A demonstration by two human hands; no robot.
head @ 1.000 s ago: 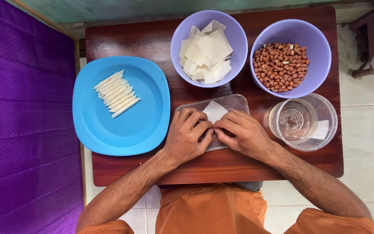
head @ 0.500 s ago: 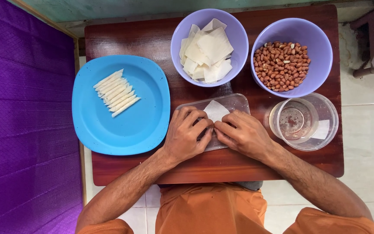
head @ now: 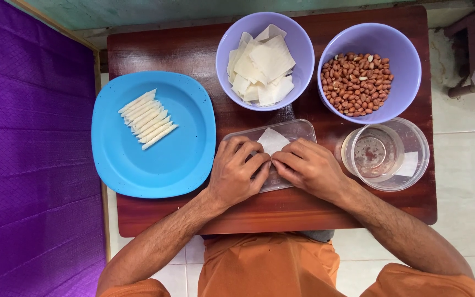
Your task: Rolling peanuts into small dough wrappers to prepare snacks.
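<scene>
Where fingertips meet — both hands' grip (head: 271, 163) seemingly pinching wrapper (head: 273, 140)

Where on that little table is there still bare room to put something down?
Bare wood shows along the near edge of the table below both hands, and at the far-left corner above the blue plate. The right side is crowded: two purple bowls, a clear container.

We are seeing a plate (head: 155, 159) lying left of the lid (head: 292, 132), rolled wrappers (head: 148, 119) on it; bowls of wrapper sheets (head: 265, 60) and peanuts (head: 357, 82) sitting along the frame's top, a water container (head: 386, 154) at right.
</scene>
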